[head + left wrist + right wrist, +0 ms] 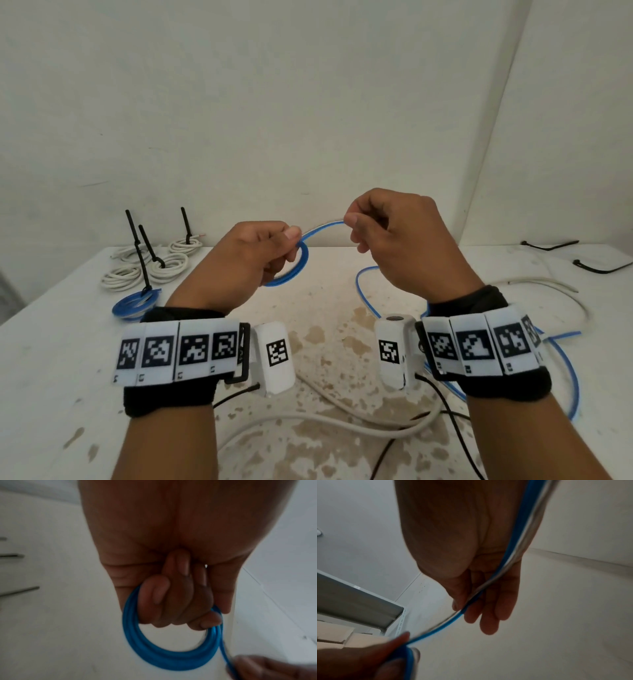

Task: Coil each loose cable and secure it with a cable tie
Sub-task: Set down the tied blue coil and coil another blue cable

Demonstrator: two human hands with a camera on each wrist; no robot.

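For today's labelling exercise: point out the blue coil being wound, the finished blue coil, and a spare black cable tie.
blue coil being wound [164,660], left wrist view, bottom arc.
finished blue coil [132,306], head view, its loops.
spare black cable tie [549,245], head view, mid-strap.

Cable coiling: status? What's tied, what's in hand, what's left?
Done: three white coils and one blue coil lie tied at far left. In hand: left hand holds a small blue cable loop; right hand feeds its tail. Left: that blue tail, a loose white cable, two black cable ties unused.

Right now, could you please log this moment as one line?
step: coiling | left hand: holds blue coil | right hand: pinches blue cable | tie: not yet on
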